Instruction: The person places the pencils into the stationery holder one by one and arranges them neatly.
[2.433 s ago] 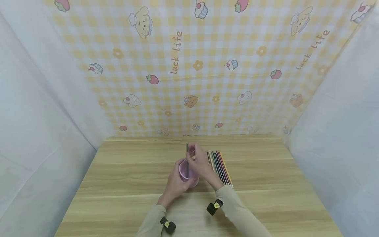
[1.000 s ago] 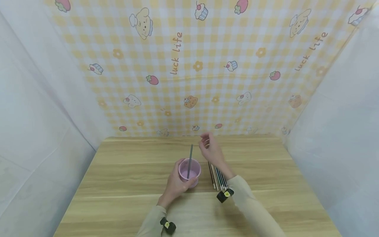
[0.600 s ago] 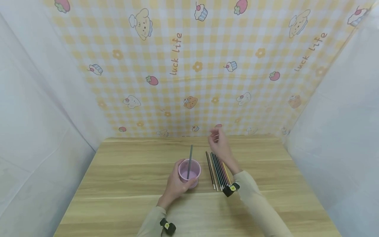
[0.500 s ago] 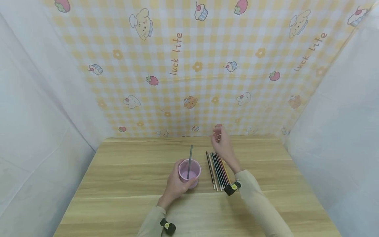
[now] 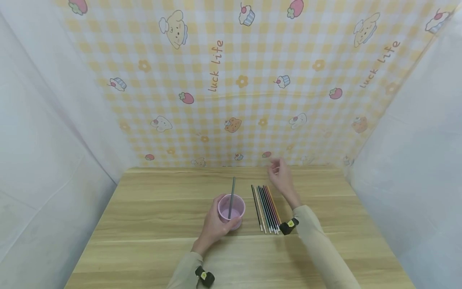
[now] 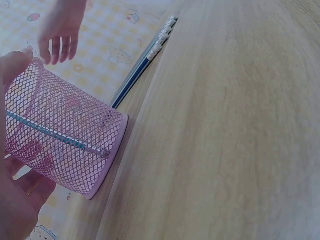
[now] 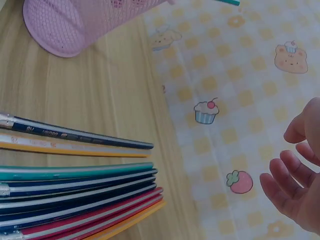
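Pencil holder (image 6: 70, 112), pink mesh, in the left hand's (image 5: 214, 222) curled fingers.
It stands on the tabletop (image 5: 162, 224), and we see one teal pencil (image 5: 232, 194) leaning inside it. Just to its right more pencils (image 5: 267, 208) lie in a row; beyond their far ends we see the right hand (image 5: 282, 176) raised, its fingers loosely bent and free, before the yellow-checked cloth (image 5: 202, 80).

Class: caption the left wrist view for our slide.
Left hand grips a pink mesh pencil cup holding one teal pencil, right hand beyond.
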`<state>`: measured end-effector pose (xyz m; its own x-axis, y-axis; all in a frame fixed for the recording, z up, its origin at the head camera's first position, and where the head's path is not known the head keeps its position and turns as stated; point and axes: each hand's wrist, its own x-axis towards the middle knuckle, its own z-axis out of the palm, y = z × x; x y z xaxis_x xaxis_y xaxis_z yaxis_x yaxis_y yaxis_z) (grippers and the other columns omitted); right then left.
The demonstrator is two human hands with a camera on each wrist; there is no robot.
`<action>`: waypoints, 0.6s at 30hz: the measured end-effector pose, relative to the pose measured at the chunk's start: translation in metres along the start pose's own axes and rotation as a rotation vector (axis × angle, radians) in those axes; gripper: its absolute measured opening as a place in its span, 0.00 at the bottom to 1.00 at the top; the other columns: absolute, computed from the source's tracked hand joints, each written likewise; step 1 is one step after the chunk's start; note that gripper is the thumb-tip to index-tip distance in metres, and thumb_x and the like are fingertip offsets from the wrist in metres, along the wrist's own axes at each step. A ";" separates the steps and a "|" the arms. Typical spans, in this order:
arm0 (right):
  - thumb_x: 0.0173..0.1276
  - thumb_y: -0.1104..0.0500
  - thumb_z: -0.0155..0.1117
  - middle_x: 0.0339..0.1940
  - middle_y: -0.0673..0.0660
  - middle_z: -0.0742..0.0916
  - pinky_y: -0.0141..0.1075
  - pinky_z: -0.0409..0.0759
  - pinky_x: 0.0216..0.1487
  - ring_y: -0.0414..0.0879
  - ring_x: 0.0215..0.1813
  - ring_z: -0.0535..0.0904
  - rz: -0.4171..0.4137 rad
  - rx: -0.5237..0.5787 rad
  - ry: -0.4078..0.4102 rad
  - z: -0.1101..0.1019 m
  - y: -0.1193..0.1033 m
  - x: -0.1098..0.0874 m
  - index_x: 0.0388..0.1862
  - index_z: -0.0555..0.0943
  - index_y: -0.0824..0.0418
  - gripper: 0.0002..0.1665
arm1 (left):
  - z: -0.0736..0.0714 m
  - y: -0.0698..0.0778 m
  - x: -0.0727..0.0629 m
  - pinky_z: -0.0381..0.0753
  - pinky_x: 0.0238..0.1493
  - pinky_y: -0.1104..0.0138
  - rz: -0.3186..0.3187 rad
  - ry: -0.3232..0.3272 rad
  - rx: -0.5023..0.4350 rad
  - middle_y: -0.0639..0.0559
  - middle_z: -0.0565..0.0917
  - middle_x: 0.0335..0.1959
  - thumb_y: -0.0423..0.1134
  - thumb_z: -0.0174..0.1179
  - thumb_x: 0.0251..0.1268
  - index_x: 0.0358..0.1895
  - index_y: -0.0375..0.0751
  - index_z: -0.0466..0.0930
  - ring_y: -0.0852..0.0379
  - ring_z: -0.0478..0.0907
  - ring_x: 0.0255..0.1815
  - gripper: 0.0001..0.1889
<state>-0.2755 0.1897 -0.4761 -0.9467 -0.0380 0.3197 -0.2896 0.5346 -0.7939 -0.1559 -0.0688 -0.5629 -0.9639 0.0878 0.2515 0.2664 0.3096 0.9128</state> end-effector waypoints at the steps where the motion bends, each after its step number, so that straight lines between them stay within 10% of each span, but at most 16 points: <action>1: 0.70 0.66 0.58 0.47 0.68 0.82 0.46 0.85 0.46 0.60 0.46 0.81 0.004 -0.006 -0.002 -0.001 0.003 0.000 0.59 0.72 0.70 0.20 | 0.000 0.000 0.000 0.78 0.63 0.45 0.000 -0.001 0.000 0.44 0.77 0.65 0.52 0.79 0.48 0.74 0.45 0.62 0.43 0.76 0.65 0.49; 18: 0.71 0.64 0.61 0.45 0.69 0.83 0.50 0.86 0.49 0.61 0.47 0.82 0.158 -0.111 -0.090 0.006 0.047 -0.020 0.59 0.73 0.73 0.21 | 0.001 0.000 0.000 0.80 0.62 0.47 -0.016 0.002 0.014 0.45 0.77 0.64 0.54 0.79 0.48 0.74 0.44 0.62 0.45 0.77 0.63 0.50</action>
<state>-0.2713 0.2107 -0.5223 -0.9894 -0.0190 0.1438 -0.1236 0.6299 -0.7668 -0.1561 -0.0678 -0.5629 -0.9679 0.0805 0.2381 0.2513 0.3244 0.9119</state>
